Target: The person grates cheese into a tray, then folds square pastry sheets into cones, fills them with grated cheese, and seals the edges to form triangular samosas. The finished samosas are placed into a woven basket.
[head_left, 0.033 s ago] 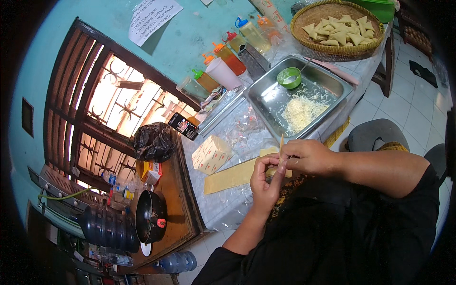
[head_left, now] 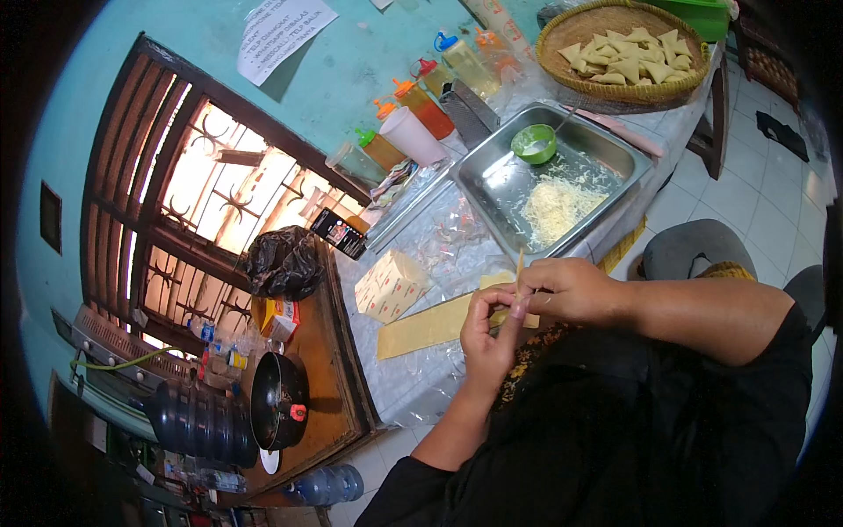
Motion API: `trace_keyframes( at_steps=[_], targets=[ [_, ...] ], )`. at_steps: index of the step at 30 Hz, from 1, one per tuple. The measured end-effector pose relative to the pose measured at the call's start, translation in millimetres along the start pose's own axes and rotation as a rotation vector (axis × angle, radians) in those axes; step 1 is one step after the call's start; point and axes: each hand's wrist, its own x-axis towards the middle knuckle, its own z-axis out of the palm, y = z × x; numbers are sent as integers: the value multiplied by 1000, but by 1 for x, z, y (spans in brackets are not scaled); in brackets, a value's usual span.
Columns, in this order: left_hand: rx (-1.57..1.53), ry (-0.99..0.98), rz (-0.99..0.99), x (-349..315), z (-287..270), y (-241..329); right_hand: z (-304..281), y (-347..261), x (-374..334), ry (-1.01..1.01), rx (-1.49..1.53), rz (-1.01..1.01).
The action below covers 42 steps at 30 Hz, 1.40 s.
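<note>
My left hand and my right hand meet at the table's near edge, fingers pinched together. Between them they grip a small folded dough wrapper, seen edge-on, its pointed tip sticking up; the fingers hide most of it. Under and beside my left hand lies a long flat dough strip, with a shorter dough piece behind the fingers. Just beyond my right hand, a metal tray holds a heap of pale shreds and a green bowl of white paste with a spoon in it.
A woven basket of triangular folded pastries stands at the far right. Squeeze bottles, a pink cup and a grater line the wall. Left of the strip are a paper box, a phone and a black pan.
</note>
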Motion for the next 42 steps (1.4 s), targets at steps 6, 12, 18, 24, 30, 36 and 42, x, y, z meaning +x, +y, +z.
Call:
trace_keyframes(
  at_steps=[6, 12, 18, 24, 30, 36, 42],
  targets=[
    [-366, 136, -219, 8, -15, -6, -6, 5, 6, -22, 65, 50],
    [-781, 190, -331, 18, -40, 0, -19, 9, 13, -60, 412, 193],
    [-897, 223, -321, 23, -45, 16, -22, 15, 15, -188, 492, 194],
    [-899, 132, -289, 15, -40, 15, -18, -7, 8, -193, 797, 462],
    [-1030, 145, -289, 21, -48, 15, -23, -35, 9, -22, 891, 472],
    [-1304, 194, -217, 39, -101, 3, -40, -35, 8, 169, 952, 391],
    [-1400, 324, -162, 34, -174, -42, -67, -38, 8, 320, 998, 280]
  ],
)
